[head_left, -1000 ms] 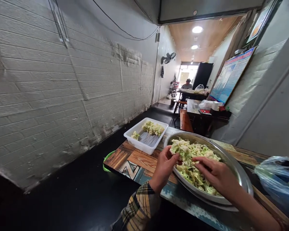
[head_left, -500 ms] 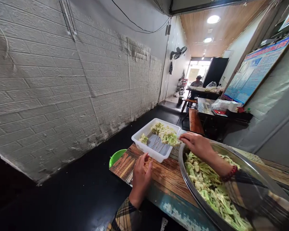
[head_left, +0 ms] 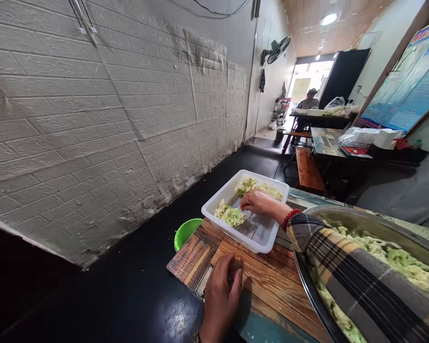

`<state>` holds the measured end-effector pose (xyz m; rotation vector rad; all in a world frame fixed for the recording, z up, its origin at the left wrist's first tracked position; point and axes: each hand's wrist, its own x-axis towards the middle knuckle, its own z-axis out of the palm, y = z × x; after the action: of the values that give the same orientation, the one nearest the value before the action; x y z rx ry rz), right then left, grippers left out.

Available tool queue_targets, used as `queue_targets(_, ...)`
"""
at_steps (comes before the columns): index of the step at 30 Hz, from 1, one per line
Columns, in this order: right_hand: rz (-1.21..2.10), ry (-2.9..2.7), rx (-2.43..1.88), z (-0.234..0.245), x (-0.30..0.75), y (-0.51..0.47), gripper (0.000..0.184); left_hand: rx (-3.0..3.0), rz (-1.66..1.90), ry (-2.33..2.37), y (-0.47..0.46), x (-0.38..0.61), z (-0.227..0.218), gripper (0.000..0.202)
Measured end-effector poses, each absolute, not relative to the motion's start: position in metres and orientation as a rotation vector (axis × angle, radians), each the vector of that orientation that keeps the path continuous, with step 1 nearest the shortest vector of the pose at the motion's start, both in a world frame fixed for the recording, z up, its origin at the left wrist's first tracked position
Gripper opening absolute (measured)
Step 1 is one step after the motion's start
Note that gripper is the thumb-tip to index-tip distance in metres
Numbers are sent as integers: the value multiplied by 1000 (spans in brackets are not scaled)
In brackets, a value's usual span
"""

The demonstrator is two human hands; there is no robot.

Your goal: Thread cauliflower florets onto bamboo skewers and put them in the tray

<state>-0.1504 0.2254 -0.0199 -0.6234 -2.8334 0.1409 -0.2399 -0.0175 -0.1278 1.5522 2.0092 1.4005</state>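
My right hand (head_left: 258, 201) reaches into a white plastic tray (head_left: 260, 238), fingers curled down onto a skewer of pale green cauliflower pieces (head_left: 231, 216) lying there. More skewered cauliflower (head_left: 260, 188) lies at the tray's far end. My left hand (head_left: 221, 295) rests on the wooden table (head_left: 257, 271) near its front left corner, fingers together and bent down; whether it holds anything is hidden. A large metal bowl (head_left: 307, 290) of cut cauliflower (head_left: 400, 262) sits to the right, under my plaid right sleeve.
A green bowl (head_left: 185, 231) sits on the black floor by the table's left corner. A grey brick wall runs along the left. Further tables, a bench (head_left: 308, 174) and a seated person (head_left: 308, 100) are down the aisle.
My right hand moved from the metal bowl across to the white tray and laid a cauliflower skewer near the tray's left side. My left hand dropped from the bowl to the table top.
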Motion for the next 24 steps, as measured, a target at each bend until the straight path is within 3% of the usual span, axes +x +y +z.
queue_targets(18,120,-2800,-819,-24,-165,227,19,1623,1372,2002,-15,-242,-130,28)
queue_targets(24,226,-2837,-701,-17,-162,232,19,1662,1348,2014,-14,-243,-131,28)
